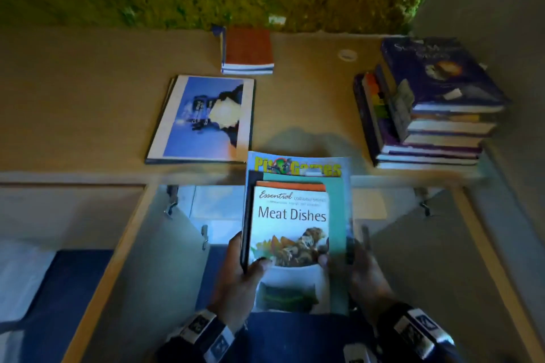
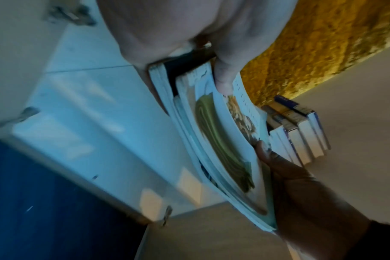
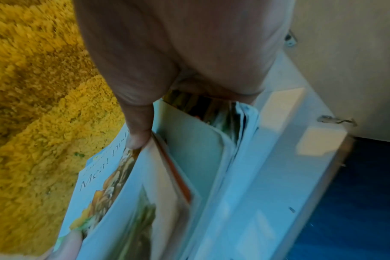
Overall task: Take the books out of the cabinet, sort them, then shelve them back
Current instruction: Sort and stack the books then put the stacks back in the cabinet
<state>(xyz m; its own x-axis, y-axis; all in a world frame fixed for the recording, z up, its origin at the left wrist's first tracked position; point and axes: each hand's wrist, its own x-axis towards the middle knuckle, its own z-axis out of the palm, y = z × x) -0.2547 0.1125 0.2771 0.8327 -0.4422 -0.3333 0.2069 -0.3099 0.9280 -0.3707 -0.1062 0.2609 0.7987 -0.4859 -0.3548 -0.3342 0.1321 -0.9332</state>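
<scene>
Glossy bundle of thin books (image 1: 296, 233) held over the open cabinet (image 1: 188, 215), Meat Dishes cover up, long axis pointing away toward the countertop (image 1: 88, 115), left hand (image 1: 240, 277) and right hand (image 1: 361, 274) gripping its near corners, thumbs on top, tall book stack (image 1: 430, 109) far right

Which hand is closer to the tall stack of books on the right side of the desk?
Right. The right hand grips the held bundle's right edge, on the tall stack of books' side; the left hand grips the opposite edge, farther away.
</scene>
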